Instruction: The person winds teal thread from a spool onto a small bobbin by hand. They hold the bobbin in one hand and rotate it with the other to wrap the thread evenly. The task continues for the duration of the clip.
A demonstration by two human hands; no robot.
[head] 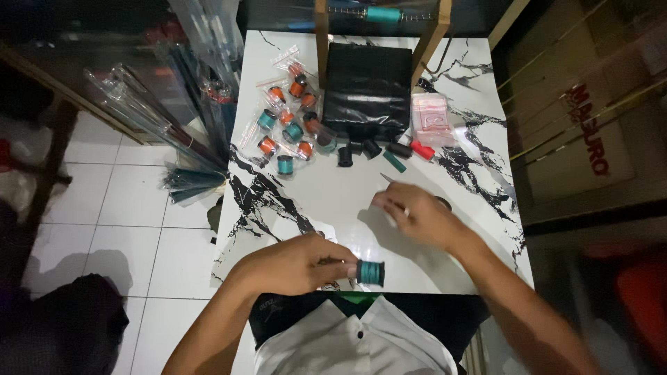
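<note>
My left hand (295, 264) grips a teal spool of thread (370, 272) at the near edge of the white marble-patterned table (333, 194). To its right, my right hand (417, 215) rests on the table with its fingers pinched on a thin pale stick-like thing whose tip (386, 178) pokes out beyond the fingers. A small dark round object (443, 203) lies just past that hand, partly hidden by it.
Several orange and teal spools (288, 125), some in clear bags, lie at the table's far left. A black plastic bag (367, 87) sits at the back, with black spools (358, 147), a red piece (422, 150), a pink packet (431, 118) nearby. Long clear-wrapped rods (160, 118) lean at left.
</note>
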